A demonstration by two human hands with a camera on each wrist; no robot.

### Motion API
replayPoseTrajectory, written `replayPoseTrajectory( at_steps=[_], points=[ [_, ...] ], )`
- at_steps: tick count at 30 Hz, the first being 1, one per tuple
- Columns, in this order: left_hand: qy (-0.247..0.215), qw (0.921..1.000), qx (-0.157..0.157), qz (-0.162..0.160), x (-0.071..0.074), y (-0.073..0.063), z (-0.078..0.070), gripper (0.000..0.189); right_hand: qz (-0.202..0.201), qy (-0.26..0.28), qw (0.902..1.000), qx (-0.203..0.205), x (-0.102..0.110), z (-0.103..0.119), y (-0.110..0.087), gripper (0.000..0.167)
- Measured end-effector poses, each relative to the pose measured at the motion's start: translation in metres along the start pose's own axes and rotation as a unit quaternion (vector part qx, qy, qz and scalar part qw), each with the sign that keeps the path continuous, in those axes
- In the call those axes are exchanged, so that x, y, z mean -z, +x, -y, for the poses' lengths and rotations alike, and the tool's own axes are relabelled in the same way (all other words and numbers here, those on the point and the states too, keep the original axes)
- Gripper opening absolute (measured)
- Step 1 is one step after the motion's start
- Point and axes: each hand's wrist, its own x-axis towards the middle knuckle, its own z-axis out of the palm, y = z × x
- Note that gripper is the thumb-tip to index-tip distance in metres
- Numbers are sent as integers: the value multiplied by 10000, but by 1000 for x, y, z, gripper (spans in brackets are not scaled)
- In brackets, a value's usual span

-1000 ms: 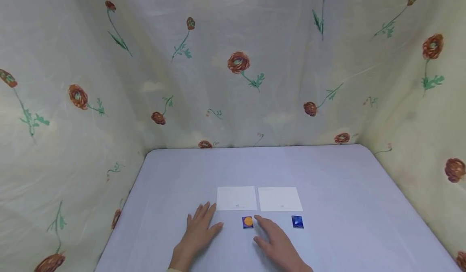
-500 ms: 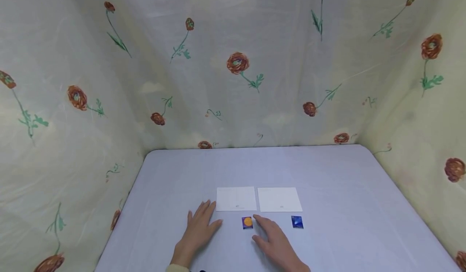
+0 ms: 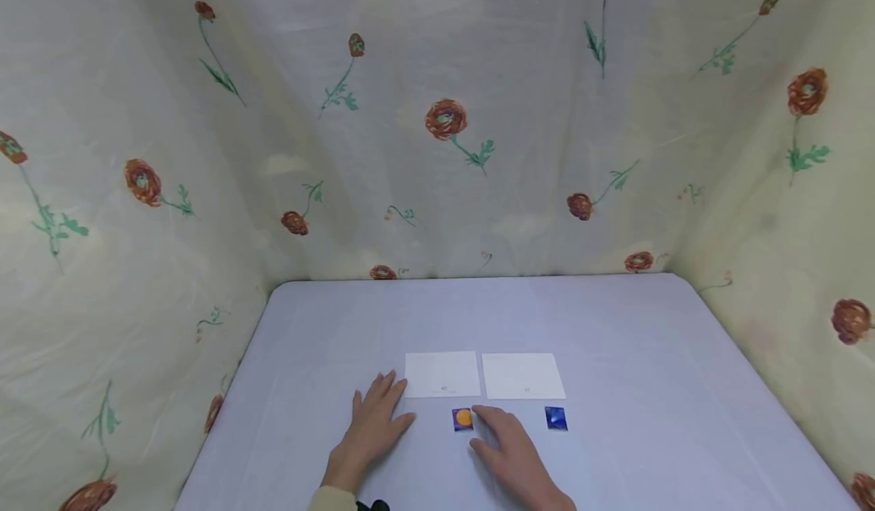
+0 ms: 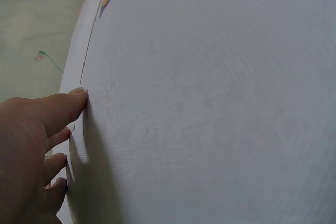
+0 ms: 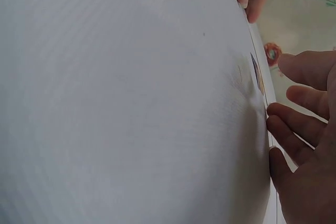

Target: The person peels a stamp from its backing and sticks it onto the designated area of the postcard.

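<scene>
My left hand (image 3: 369,435) lies palm down on the table with its fingers spread. Its index fingertip reaches the lower left corner of the left white card (image 3: 443,375). In the left wrist view, the thumb (image 4: 63,109) rests on the cloth. My right hand (image 3: 513,454) is relaxed over the table, with its index fingertip at the right edge of a small purple square with an orange disc (image 3: 462,419); I cannot tell whether they touch. To the right of this hand lies a small dark blue square (image 3: 557,418). Neither hand holds anything.
A second white card (image 3: 523,376) lies beside the first, a narrow gap between them. Pale cloth covers the table (image 3: 636,359). Flowered curtains (image 3: 519,116) hang behind it and along both sides. A dark round thing (image 3: 379,506) shows at the bottom edge beside the left sleeve (image 3: 333,499).
The head view has shifted a little, and more of the left sleeve shows, with the dark round thing now visible. Both hands stay almost still; the cards and squares keep their places.
</scene>
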Motion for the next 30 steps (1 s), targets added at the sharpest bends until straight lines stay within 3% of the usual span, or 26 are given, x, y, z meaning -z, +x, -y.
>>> replayPoseTrajectory(
  at_steps=[8,24,30],
  points=[
    [-1,10000,-76,-30,-2,2,0,59,61,17,10000,-13,0,-2,3,50],
    [9,9999,-134,10,-7,16,-2,56,92,116,9993,342,1,-1,10,50],
    [-26,9995,-268,-186,-5,15,-2,52,-109,144,9987,467,-4,1,16,45]
  ],
)
